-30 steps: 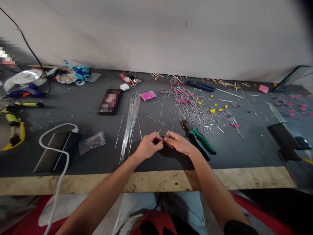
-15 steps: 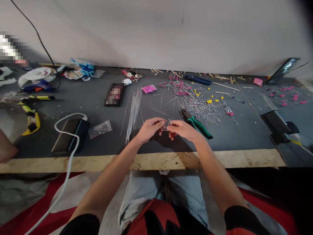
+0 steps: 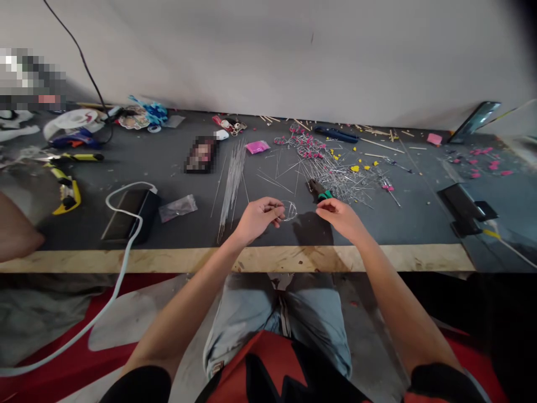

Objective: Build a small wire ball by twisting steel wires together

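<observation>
My left hand point(image 3: 263, 217) pinches a thin bent wire ring point(image 3: 290, 211) between thumb and fingers, just above the dark table near its front edge. The ring's right part sticks out free, with strands crossing inside it. To the right of it, my right hand point(image 3: 340, 217) is apart from the ring, fingers loosely bent and holding nothing that I can see. It lies in front of the green-handled pliers point(image 3: 315, 189) and hides most of their handles; whether it touches them I cannot tell. Straight wires point(image 3: 231, 187) lie in a bundle left of my hands.
A tangled heap of wire pieces point(image 3: 344, 182) with pink and yellow bits spreads at the right rear. A pink packet point(image 3: 257, 146) lies behind my hands. Leftward are a black power bank point(image 3: 132, 215), a plastic bag point(image 3: 178, 207) and yellow-black pliers point(image 3: 69, 193). Another person's arm point(image 3: 17, 229) rests at far left.
My right hand has let go of the wire ring and moved right to the green-handled pliers. My left hand keeps the ring. The view has shifted slightly.
</observation>
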Available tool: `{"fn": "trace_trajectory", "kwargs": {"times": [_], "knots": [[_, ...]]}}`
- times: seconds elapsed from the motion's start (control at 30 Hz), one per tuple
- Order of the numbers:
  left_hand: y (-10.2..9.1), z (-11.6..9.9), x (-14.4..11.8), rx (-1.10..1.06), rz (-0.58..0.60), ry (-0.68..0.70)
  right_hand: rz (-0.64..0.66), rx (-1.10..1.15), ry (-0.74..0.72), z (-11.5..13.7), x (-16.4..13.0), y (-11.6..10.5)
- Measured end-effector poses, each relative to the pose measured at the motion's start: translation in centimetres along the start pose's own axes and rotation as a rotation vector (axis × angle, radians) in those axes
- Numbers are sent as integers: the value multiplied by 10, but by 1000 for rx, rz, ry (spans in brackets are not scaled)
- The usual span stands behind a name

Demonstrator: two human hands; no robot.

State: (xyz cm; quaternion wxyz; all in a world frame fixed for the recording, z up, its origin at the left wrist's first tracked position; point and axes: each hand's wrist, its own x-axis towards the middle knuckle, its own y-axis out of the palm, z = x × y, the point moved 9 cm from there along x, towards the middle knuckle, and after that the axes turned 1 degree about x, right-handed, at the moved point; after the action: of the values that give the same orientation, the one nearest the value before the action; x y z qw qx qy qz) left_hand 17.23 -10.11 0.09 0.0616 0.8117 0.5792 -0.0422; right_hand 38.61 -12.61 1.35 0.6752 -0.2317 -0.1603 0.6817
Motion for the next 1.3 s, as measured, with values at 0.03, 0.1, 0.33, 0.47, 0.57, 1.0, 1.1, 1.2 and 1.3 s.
{"fn": "trace_trajectory", "kwargs": {"times": [0.03, 0.1, 0.33, 0.47, 0.57, 1.0, 1.1, 1.2, 1.3], "knots": [[0, 7, 1, 16, -2, -13, -15, -59, -17, 1, -1, 2], [2, 21, 3, 91, 6, -40, -73, -215, -62, 2, -3, 2], [-10, 15, 3, 700, -128, 62, -163, -528, -95, -21, 0, -2], [-39, -8, 5, 1001, -204, 92, -214, -519, -182, -21, -4, -14], [-66, -20, 7, 1203, -211, 132, -316, -555, -172, -20, -8, -32], [-65, -9, -4, 1398, 194, 197, -266, -691, -66, -40, 5, -26], [-59, -11, 8, 1494, 122, 316, -321, -726, -65, -36, -1, -25], [-54, -3, 13, 1545, 123, 347, -331, -732, -77, -35, -4, -24], [-50, 3, 3, 1538, 139, 375, -335, -724, -85, -35, -5, -24]]}}
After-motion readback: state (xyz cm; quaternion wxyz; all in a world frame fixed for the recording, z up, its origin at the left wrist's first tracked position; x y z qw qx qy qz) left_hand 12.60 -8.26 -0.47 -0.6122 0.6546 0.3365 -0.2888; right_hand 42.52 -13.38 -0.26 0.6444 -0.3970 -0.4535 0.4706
